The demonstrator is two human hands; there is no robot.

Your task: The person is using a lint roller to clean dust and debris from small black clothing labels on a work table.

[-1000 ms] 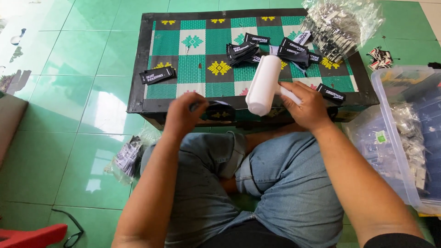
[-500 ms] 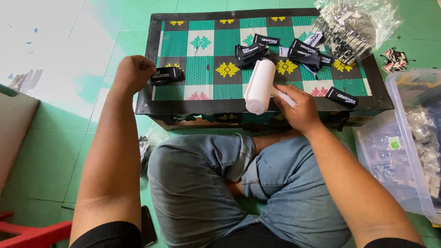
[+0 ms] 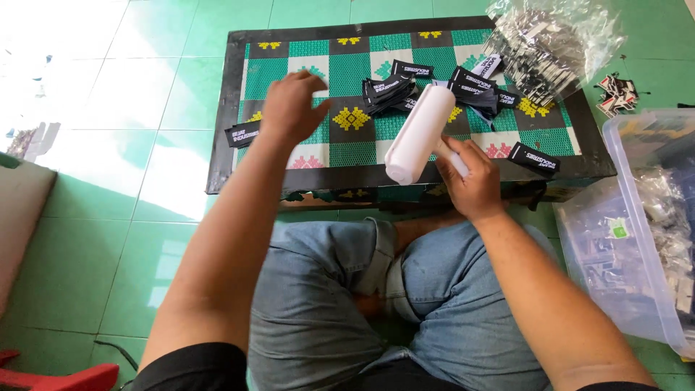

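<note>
My right hand (image 3: 472,176) grips the handle of a white lint roller (image 3: 420,134), its roll tilted up over the near edge of a low table (image 3: 224,108) with a green, white and yellow patterned top. My left hand (image 3: 291,107) hovers over the table's left half, fingers loosely apart, holding nothing. One black fabric label (image 3: 242,134) lies just left of that hand. A heap of black labels (image 3: 391,88) sits mid-table beyond the roller, and a single label (image 3: 533,158) lies right of my right hand.
A crinkled clear bag of packed labels (image 3: 550,43) rests on the table's far right corner. A clear plastic bin (image 3: 637,217) with more packets stands on the green tiled floor at right. Loose scraps (image 3: 617,93) lie behind it. My crossed legs in jeans (image 3: 326,304) are below the table.
My left hand lifted from the table's near edge, put a black label down at the left side, let go of it and moved right over the table. The roller stays held.
</note>
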